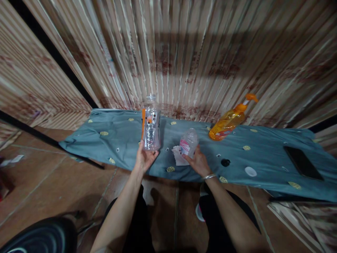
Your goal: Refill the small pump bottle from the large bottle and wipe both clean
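My left hand (145, 159) grips the base of a tall clear plastic bottle (152, 131) with an orange label strip, which stands upright without a visible cap. My right hand (198, 160) is around the lower part of a smaller clear bottle (190, 140) with a pink and white label, tilted slightly. Beside that bottle lies a crumpled white tissue (179, 158). Both bottles are over a bench (126, 140) covered in blue-green cloth with a yellow pattern.
An orange pump bottle (226, 123) leans to the right near the curtain (184, 63). A black cap (225, 162), a white lid (250, 171) and a dark phone (302, 163) lie on the right. A round black object (39, 237) is at the lower left.
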Demonstrator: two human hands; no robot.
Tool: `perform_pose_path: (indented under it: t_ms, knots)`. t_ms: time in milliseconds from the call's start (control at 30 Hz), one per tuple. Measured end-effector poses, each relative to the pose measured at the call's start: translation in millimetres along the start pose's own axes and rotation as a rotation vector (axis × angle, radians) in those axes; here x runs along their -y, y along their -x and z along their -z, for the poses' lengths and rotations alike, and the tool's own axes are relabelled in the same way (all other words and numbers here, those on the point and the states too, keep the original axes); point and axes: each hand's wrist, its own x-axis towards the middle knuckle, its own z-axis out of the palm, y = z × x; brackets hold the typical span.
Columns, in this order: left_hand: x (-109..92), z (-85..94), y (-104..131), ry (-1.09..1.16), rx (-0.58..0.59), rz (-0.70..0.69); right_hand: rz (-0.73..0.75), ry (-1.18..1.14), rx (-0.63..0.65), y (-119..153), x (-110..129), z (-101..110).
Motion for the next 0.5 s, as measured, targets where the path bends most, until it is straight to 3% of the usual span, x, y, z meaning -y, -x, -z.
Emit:
perform_pose_path:
  t_ms: [300,500]
  knots:
    - [-7.3,10.9,-27.7,-0.266,-0.022,-0.226,-0.051,0.006,0.018,1.0,7.7,3.5]
    - [0.3,12.1,-54.5,-0.528,-0.179,-0.407,-0.062,-0.002,0.006,2.0,7.7,2.9]
